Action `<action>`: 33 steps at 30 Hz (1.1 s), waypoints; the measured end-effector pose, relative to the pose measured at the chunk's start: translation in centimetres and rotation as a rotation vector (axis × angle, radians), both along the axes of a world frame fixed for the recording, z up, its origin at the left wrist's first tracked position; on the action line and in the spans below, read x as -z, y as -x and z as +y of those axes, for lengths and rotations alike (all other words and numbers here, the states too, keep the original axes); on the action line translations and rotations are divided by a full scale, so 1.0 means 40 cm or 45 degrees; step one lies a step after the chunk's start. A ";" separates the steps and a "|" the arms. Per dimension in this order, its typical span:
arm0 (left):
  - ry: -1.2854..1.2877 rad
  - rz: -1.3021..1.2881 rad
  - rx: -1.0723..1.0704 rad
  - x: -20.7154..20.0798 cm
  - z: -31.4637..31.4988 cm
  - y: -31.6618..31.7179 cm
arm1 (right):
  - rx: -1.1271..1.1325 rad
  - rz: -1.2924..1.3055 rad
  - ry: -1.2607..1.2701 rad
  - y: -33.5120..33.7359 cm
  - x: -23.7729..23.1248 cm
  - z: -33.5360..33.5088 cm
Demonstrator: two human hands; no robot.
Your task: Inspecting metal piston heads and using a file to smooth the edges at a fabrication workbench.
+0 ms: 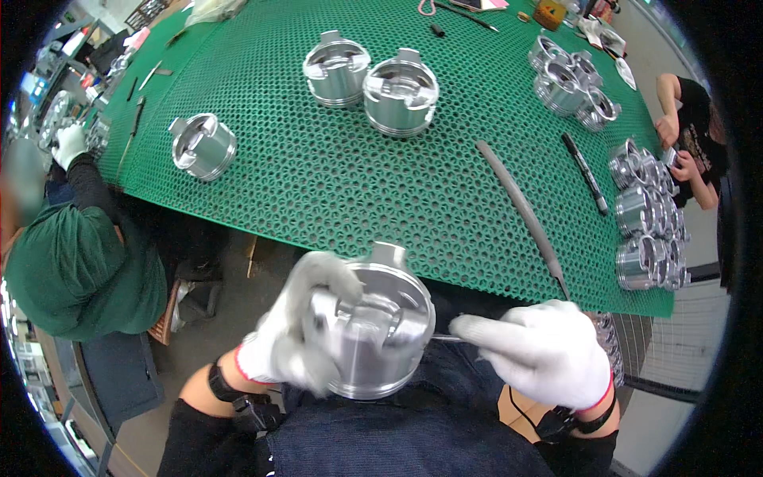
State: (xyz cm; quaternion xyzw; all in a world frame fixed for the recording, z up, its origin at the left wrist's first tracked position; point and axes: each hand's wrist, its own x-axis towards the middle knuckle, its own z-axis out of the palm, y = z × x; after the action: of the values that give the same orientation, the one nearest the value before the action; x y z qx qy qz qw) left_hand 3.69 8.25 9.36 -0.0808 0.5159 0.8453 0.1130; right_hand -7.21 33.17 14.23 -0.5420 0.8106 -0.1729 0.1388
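My left hand (290, 338), in a white glove, grips a shiny metal piston (381, 366) just off the near edge of the table. Its fingers curl around the piston's left side, and a flat tab stands up at the far side. Beside the piston, my gloved right hand (548, 354) is closed on a thin metal tool (449, 339). The tool's tip reaches the piston's right side; whether it touches I cannot tell. Most of the tool is hidden in the right hand, and the left hand is slightly blurred.
A green perforated mat (318, 183) covers the table. Three pistons stand apart on it, one a lone piston (204, 147) at left. Piston groups (648, 215) line the right. A grey curved strip (517, 199) and black marker (584, 173) lie nearer. People sit left and right.
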 end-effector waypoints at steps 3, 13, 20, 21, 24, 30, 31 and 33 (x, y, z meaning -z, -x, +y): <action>1.143 0.958 0.218 -0.051 -0.030 0.019 | 0.155 -1.130 -0.073 0.047 0.041 0.027; 1.221 0.786 0.132 -0.010 -0.002 0.044 | -0.040 -0.529 0.476 0.018 0.094 -0.024; -0.778 -0.168 0.164 0.052 0.051 0.036 | 0.404 -1.422 0.681 0.048 0.083 -0.066; -0.761 -0.161 0.151 0.054 0.052 0.031 | 0.539 -1.222 0.518 0.054 0.076 -0.060; -0.682 -0.177 0.141 0.058 0.052 0.019 | 0.595 -0.884 0.510 0.063 0.053 -0.041; -0.417 -0.096 -0.043 0.046 0.037 0.009 | 0.051 0.297 0.207 0.012 -0.048 -0.005; -0.363 -0.006 -0.078 0.036 0.032 0.010 | 0.080 0.417 0.080 -0.003 -0.056 -0.006; -0.054 0.154 -0.107 0.011 0.021 0.017 | 0.063 0.424 -0.015 -0.009 -0.059 -0.006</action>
State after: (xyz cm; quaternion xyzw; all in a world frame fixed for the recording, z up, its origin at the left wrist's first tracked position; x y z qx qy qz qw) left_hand 3.00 9.10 8.92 -0.0488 0.4998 0.8635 0.0479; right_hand -6.83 32.95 16.57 -0.5422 0.8365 -0.0793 0.0016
